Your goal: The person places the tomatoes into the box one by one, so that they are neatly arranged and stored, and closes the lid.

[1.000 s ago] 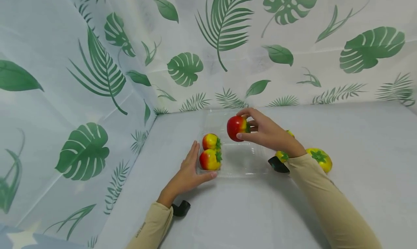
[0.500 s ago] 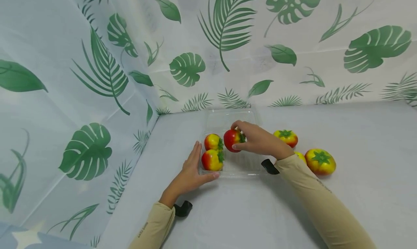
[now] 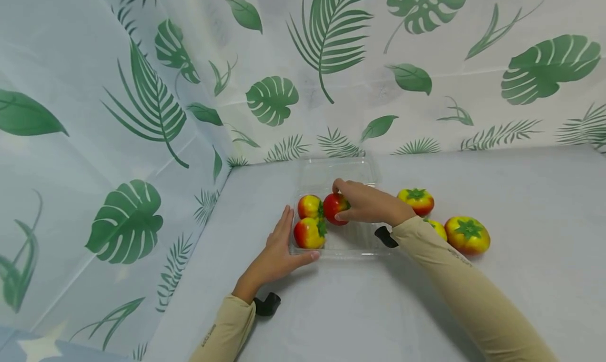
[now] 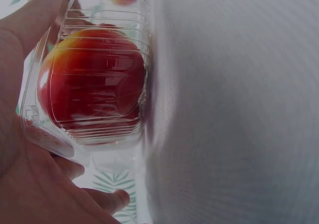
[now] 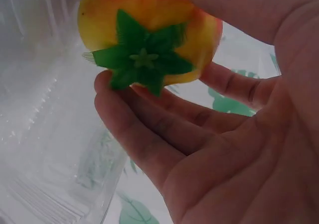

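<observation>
A clear plastic clamshell box point(image 3: 352, 252) stands on the table with two red-and-yellow toy tomatoes, a rear one point(image 3: 309, 207) and a front one point(image 3: 308, 233), along its left side. My right hand point(image 3: 371, 201) pinches a third tomato point(image 3: 334, 209) between thumb and fingers, low over the box beside the rear one. Its green star-shaped stem leaves point(image 5: 144, 59) face my palm in the right wrist view. Spread straight around the box's front left corner, my left hand point(image 3: 274, 254) touches its outside; a tomato point(image 4: 94, 84) shows through the wall in the left wrist view.
Behind the box its clear lid point(image 3: 338, 170) lies folded back. To the right sit more tomatoes: a rear one point(image 3: 416, 201), a large front one point(image 3: 467, 234) and one partly hidden by the right sleeve point(image 3: 454, 267). A leaf-printed curtain point(image 3: 341, 99) closes off the back.
My right hand has brought its tomato down and slightly left, from above the box to beside the rear tomato. The left hand stays at the box's corner.
</observation>
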The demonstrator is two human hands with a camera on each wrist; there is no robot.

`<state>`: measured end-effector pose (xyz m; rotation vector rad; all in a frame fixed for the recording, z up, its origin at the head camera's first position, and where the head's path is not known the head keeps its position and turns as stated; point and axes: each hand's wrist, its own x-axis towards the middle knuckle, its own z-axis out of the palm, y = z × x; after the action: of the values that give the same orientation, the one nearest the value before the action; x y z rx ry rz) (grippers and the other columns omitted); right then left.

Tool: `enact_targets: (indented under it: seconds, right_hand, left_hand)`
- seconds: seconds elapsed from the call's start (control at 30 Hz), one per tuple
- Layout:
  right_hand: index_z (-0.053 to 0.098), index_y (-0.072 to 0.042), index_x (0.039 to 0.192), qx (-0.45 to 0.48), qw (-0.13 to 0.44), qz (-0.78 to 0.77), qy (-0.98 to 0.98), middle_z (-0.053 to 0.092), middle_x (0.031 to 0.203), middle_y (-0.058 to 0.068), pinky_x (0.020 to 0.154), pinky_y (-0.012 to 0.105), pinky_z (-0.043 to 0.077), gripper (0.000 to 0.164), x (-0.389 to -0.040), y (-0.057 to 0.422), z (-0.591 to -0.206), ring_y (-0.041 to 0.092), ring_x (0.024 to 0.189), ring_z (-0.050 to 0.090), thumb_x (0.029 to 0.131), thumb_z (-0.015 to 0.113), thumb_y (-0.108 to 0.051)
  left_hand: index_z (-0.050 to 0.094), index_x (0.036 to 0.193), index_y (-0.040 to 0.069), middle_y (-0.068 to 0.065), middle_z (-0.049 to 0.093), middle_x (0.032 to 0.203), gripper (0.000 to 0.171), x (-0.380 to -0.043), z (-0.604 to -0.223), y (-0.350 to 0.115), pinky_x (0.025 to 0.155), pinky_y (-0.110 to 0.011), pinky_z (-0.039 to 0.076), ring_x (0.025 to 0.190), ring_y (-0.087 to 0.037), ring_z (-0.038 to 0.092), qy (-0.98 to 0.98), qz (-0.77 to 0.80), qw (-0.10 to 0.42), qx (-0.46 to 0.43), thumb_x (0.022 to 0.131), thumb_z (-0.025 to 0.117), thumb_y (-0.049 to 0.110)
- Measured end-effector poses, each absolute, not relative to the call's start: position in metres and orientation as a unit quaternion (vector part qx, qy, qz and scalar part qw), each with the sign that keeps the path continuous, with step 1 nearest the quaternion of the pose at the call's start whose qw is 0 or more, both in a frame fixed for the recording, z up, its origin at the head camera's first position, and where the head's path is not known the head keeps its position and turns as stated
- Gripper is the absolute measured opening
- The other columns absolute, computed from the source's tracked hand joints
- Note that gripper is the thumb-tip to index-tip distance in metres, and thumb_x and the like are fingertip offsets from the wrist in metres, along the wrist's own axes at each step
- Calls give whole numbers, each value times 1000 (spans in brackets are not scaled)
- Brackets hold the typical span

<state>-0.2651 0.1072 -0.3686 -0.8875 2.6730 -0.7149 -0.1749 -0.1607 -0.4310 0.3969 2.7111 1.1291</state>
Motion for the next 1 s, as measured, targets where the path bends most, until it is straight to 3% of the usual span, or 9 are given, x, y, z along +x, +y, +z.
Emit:
enact_targets:
  seconds: [0.33, 0.67, 1.0]
  right_hand:
    - [52, -2, 133, -295, 122, -236, 918, 58, 118, 16, 96, 43, 59, 48, -263, 105, -370, 29, 104, 63, 99, 80, -21]
    - [52, 1, 150, -278, 123, -227, 925, 55, 130, 22, 100, 47, 58, 59, -264, 104, -372, 33, 113, 63, 101, 76, -23]
    - [50, 1, 154, -281, 120, -225, 925, 55, 133, 23, 102, 49, 56, 65, -261, 107, -367, 33, 113, 64, 101, 76, -24]
  left_hand:
    - [3, 174, 12, -1, -4, 180, 124, -176, -432, -160, 124, -72, 4, 164, -31, 7, 909, 382, 87, 140, 89, 77, 63]
    - [3, 174, 14, 0, -4, 180, 124, -176, -434, -162, 124, -71, 4, 164, -30, 6, 913, 375, 86, 136, 89, 77, 65]
    - [2, 174, 15, 0, -4, 180, 124, -176, -432, -162, 125, -70, 4, 164, -30, 6, 914, 374, 89, 130, 89, 78, 62]
